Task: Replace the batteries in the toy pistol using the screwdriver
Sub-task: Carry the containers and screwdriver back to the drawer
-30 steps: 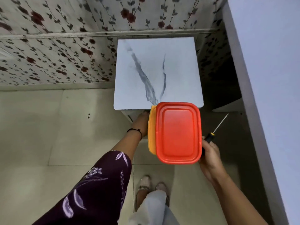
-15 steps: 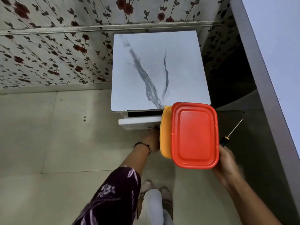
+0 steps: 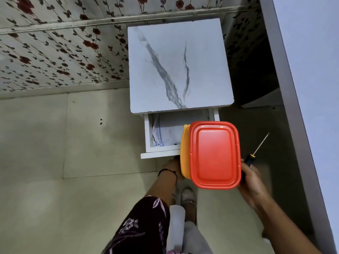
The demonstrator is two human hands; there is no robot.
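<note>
Flowered wallpaper backed a small marble-topped cabinet [image 3: 179, 65] whose drawer [image 3: 161, 154] stood pulled out over the tiled floor. The left hand [image 3: 173, 166] was at the drawer front, its fingers hidden behind the box [image 3: 214, 154], so its grip could not be told. The right hand [image 3: 253, 178] held that red-lidded box by one edge, with the screwdriver [image 3: 256, 151] clamped alongside. No toy pistol showed. Carried one-handed, the box could tip, or the screwdriver could slip free and drop to the floor.
</note>
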